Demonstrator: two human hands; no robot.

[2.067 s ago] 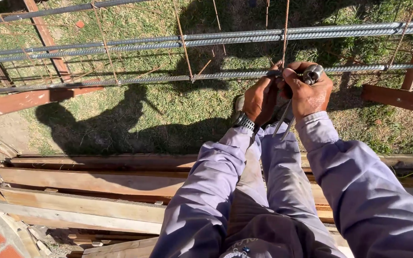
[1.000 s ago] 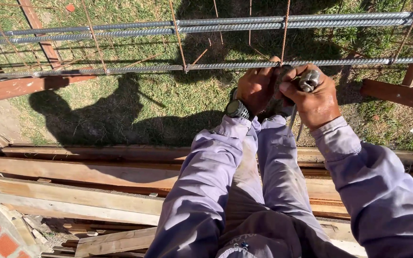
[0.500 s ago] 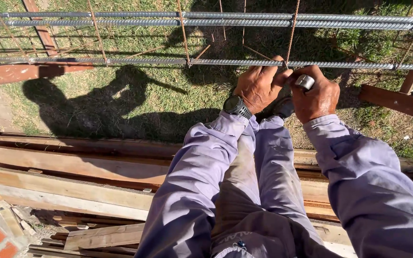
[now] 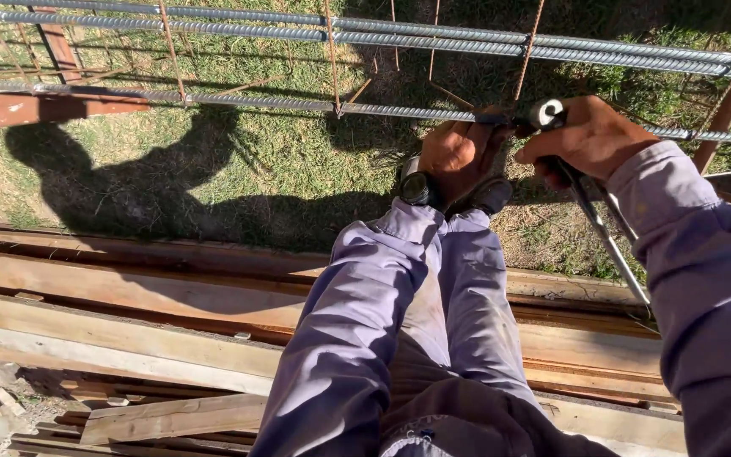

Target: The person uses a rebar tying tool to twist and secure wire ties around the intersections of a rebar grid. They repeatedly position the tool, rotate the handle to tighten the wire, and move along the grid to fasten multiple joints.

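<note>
Head view: the right hand point(image 4: 590, 135) is closed around long-handled steel pincers point(image 4: 590, 199), whose rounded head sits against the near ribbed rebar point(image 4: 255, 101). The pincers' long axis slants from that bar down and right, with the two thin handles trailing toward the lilac sleeve point(image 4: 704, 237). The left hand point(image 4: 454, 152), wearing a dark wristwatch point(image 4: 416, 188), curls its fingers onto the same bar just left of the pincers' head. A rusty thin stirrup wire point(image 4: 528, 51) crosses the bar there. Rough wooden planks point(image 4: 129, 313) lie below.
</note>
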